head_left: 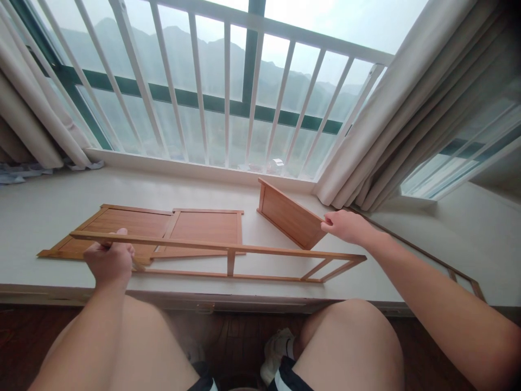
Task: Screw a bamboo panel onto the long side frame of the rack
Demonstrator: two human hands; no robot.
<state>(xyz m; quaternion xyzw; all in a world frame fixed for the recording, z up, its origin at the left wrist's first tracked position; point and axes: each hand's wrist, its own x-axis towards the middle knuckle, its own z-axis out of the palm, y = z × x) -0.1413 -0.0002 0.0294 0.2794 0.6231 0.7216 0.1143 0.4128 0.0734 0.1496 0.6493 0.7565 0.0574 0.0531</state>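
My left hand (109, 259) is closed round the left part of a long wooden frame (230, 262), which stands tilted along the front of the white sill. Crosspieces divide the frame, and its far right end is open between the rails. At the right, my right hand (344, 224) pinches the corner of a framed wooden panel (291, 214). That panel is raised at an angle, its other end near the railing. Behind the long frame, a wooden panel (205, 231) lies flat beside another wooden panel (126, 224), partly hidden by my left hand and the frame.
A white railing (227, 98) stands before the window at the back. Beige curtains (391, 103) hang at both sides. Another slim wooden frame (451, 274) rests at the right, partly behind my right arm. My knees are close to the sill's front edge (252, 296).
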